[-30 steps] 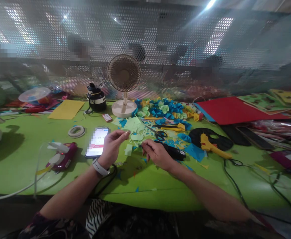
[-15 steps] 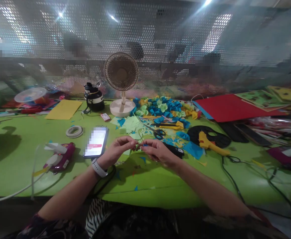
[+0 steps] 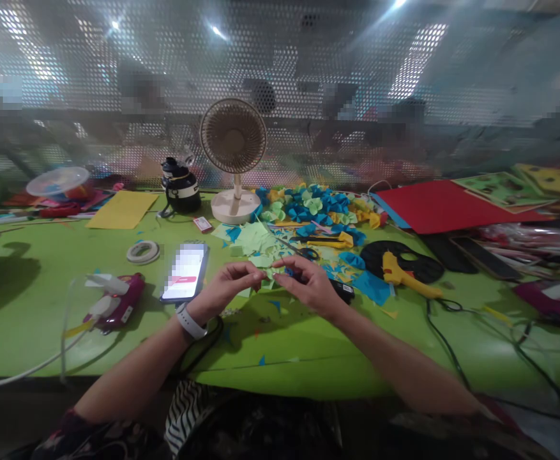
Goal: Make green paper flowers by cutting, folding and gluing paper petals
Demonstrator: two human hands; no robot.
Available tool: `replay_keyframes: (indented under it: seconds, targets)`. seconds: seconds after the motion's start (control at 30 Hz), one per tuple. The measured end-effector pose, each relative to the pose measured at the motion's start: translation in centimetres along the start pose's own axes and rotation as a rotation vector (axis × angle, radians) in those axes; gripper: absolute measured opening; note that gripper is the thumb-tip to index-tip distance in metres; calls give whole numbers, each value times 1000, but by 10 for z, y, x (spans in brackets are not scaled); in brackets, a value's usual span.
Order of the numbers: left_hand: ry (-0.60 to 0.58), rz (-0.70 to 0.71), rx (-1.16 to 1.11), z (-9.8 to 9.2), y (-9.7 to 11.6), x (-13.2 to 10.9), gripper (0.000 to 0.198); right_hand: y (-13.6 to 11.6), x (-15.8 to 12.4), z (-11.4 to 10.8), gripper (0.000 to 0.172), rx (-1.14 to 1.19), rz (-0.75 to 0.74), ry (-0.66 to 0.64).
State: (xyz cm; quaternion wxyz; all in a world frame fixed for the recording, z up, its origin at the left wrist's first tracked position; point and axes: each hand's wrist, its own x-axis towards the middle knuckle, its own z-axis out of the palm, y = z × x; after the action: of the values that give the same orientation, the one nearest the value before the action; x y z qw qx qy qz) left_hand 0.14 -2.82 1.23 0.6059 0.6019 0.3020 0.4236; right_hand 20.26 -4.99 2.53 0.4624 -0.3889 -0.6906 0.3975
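My left hand (image 3: 234,285), with a white watch band (image 3: 191,321) on its wrist, has thumb and fingers pinched on something small, too small to name. Close beside it, my right hand (image 3: 308,284) is bent with thumb and index finger near a small piece of light green paper (image 3: 267,276); a bit of blue shows by its palm. What its fingertips grip cannot be made out. Just beyond both hands are green paper sheets (image 3: 253,239), scissors (image 3: 310,253) and scattered blue and yellow scraps.
A lit phone (image 3: 185,273) lies left of my hands, with a tape roll (image 3: 143,252) and power strip (image 3: 117,305) farther left. A fan (image 3: 234,207) and folded paper pieces (image 3: 325,203) stand behind. Right are a yellow glue gun (image 3: 407,278), cables and red paper (image 3: 452,207).
My right hand has shifted slightly, its fingers raised and spread a little more from the thumb. The thin dark stick seen between my hands earlier is less distinct. My left hand barely moved.
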Motion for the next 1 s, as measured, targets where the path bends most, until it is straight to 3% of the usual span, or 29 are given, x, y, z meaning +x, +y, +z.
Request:
replay_keyframes:
  seconds: [0.13, 0.33, 0.63, 0.77, 1.0]
  targets:
    - [-23, -27, -28, -2, -3, 0, 27, 1, -2, -5, 17, -279, -274, -15]
    - [-30, -60, -77, -2, -9, 1, 28, 12, -2, -7, 21, -447, -439, -82]
    - [-36, -91, -97, -2, -9, 1, 32, 16, -1, -12, 21, -595, -591, -104]
    - [-13, -113, -127, 0, -4, 0, 43, 16, 0, -16, 21, -677, -629, -74]
    - [72, 8, 126, -1, -3, -4, 30, 14, 4, -29, 22, -762, -608, -57]
